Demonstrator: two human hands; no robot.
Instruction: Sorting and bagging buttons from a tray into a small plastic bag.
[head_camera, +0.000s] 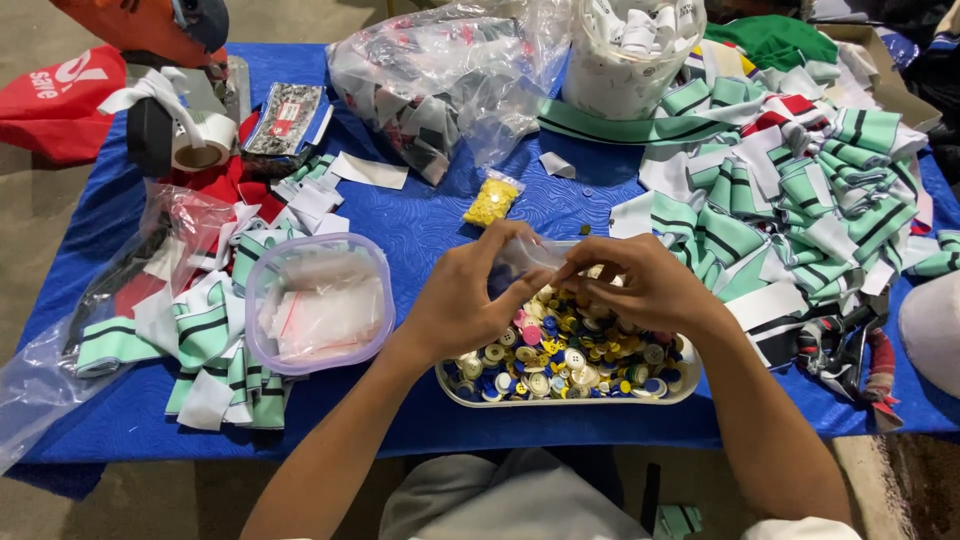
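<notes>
Both hands over a white tray (470, 397) of mixed buttons (565, 362) on the blue table (420, 225). Left hand (465, 300) and right hand (640, 285) each with grip closed on a small clear bag (528, 255), pinched between fingertips just above the buttons. Nearby — a round clear tub (318, 303) of little bags to the left, a small bag of yellow beads (491, 201) beyond, striped green fabric pieces (800, 190) to the right.

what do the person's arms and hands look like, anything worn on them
Both forearms are bare up to the picture's lower edge: no sleeves, gloves, watch or bracelets show. No rings show on the left hand or the right hand. The fingernails look short and unpainted.
</notes>
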